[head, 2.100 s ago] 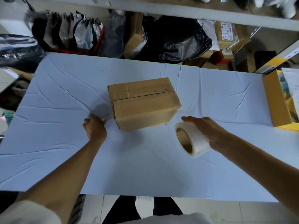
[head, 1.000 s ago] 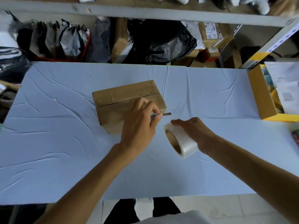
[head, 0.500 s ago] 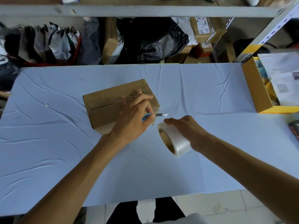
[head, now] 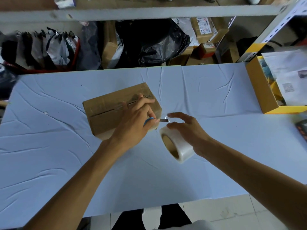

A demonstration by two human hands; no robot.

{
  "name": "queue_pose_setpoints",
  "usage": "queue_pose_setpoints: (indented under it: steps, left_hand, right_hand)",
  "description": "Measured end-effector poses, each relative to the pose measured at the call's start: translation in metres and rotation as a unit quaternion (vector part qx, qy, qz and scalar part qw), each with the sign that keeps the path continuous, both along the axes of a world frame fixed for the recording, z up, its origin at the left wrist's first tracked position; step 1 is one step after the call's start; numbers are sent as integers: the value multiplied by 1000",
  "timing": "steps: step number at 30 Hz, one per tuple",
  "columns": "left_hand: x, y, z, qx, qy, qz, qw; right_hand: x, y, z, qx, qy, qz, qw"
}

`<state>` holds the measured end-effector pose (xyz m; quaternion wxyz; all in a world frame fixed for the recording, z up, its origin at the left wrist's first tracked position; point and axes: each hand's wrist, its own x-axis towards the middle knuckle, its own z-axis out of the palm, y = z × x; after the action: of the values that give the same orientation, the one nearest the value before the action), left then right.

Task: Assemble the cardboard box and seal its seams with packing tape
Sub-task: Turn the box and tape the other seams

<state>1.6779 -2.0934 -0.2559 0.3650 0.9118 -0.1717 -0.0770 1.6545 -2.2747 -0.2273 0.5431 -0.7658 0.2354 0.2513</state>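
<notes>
**Position of parts.** The cardboard box [head: 116, 108] lies closed on the desk [head: 66, 163], left of centre. Its long axis runs across the desk, with the right end turned slightly away from the person. The top seam follows that axis.

**Left hand.** The left hand [head: 134, 125] lies over the box's near right corner. It is clenched around a blue-handled cutter [head: 149, 121]. The blade [head: 164, 120] projects to the right, past the box edge.

**Right hand.** The right hand [head: 187, 130] sits on top of the tape roll [head: 176, 145], which is clear of the desk. The roll is evidently carried by fingers hidden behind it. The forefinger and thumb reach forward, apart from each other, towards the blade tip.

**Governing relation.** The roll lies to the right of the box and nearer the person. A faint glint marks what appears to be a clear tape strand [head: 166, 117] between the box's right end and the roll. The blade tip meets that span. The left hand is the nearer to the box; the right hand is the nearer to the roll.

**Step in hand.** Judged from this layout, the strand is about to be severed at the box's right end. The roll must hold the strand taut across the blade.
</notes>
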Motion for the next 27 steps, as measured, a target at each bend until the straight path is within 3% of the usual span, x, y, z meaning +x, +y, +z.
queue_pose_setpoints:
  steps: [9,18,27]
  left_hand:
    - [-1,-4,6,59,-25,-7,998]
    - [1,-11,13,71,2,2,997]
    - [0,-14,16,75,14,9,997]
  right_hand:
    - [7,1,-8,-17,23,-8,1000]
    - [17,4,-18,-59,56,27,996]
    - [7,-4,-15,-31,12,0,999]
